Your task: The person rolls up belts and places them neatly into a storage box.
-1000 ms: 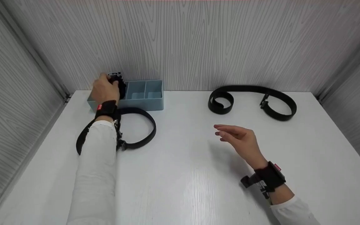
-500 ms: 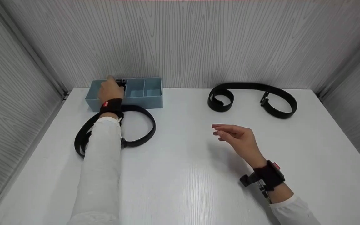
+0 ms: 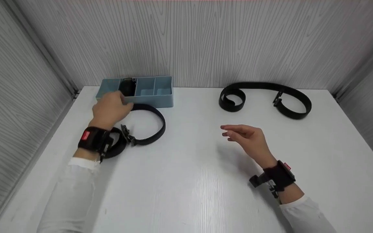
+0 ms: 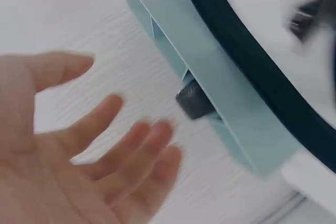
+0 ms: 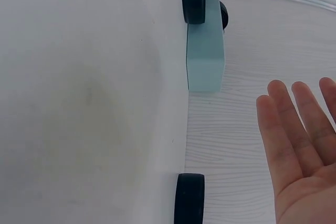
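In the head view my left hand (image 3: 110, 108) is over the front of a blue divided box (image 3: 160, 102), fingers loosely bent and holding nothing. The left wrist view shows its fingers (image 4: 94, 119) spread apart from the box. A compact black bundle (image 3: 127, 88) with a shiny bit on top sits in the second compartment from the left; its exact kind cannot be told. Below the left hand lies a black belt (image 3: 159, 132) with a buckle, partly covered by the hand and wrist. My right hand (image 3: 249, 140) hovers above the table at right, fingers extended and holding nothing.
Another black belt (image 3: 257, 85) stands on edge at the back right, one end coiled and a buckle near the other. The wood-grain back wall (image 3: 199, 42) rises right behind the box and belts. Side panels bound the white table (image 3: 180, 181).
My left hand has lowered the black bundle into the box, let go of it and drawn back toward the front left. My right hand has stayed almost still.
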### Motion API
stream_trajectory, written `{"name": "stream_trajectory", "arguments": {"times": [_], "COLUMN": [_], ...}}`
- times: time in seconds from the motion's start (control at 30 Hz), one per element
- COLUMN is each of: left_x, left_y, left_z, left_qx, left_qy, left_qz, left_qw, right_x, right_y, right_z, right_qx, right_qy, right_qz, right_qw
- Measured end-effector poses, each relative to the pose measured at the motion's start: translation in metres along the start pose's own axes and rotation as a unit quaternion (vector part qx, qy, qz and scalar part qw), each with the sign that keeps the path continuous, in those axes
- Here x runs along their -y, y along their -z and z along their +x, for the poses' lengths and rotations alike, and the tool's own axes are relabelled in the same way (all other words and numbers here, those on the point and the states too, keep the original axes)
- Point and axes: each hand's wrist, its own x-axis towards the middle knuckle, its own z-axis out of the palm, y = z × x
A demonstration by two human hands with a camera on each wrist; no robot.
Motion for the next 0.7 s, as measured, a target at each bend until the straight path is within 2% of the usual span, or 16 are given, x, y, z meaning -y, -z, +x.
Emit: {"name": "stream_trajectory", "arguments": {"times": [0.1,0.2,0.33,0.4,0.5,0.7], "left_x": [0.014,0.027,0.035,0.033,0.025,-0.008], "left_y": [-0.005,-0.016,-0.032,-0.038,-0.045,-0.066], "left_z": [-0.027,-0.047,-0.060,-0.062,-0.061,-0.059], "left_qx": [0.039,0.080,0.116,0.118,0.105,0.089], "left_qy": [0.023,0.049,0.075,0.082,0.087,0.066], "left_qz": [0.042,0.068,0.063,0.050,0.031,0.018], "left_qw": [0.9981,0.9933,0.9884,0.9883,0.9902,0.9936], "right_x": [0.000,-0.001,-0.003,-0.002,0.000,0.001], "right_y": [0.000,0.000,0.000,0.001,0.001,0.003], "right_z": [0.000,0.001,0.002,0.003,0.003,0.001], "right_qx": [0.005,0.017,0.027,0.027,0.028,0.030], "right_qy": [0.003,0.004,-0.001,-0.003,-0.004,-0.014], "right_qz": [-0.004,-0.006,-0.005,-0.004,-0.001,0.002], "right_qw": [1.000,1.000,1.000,1.000,1.000,0.999]}}
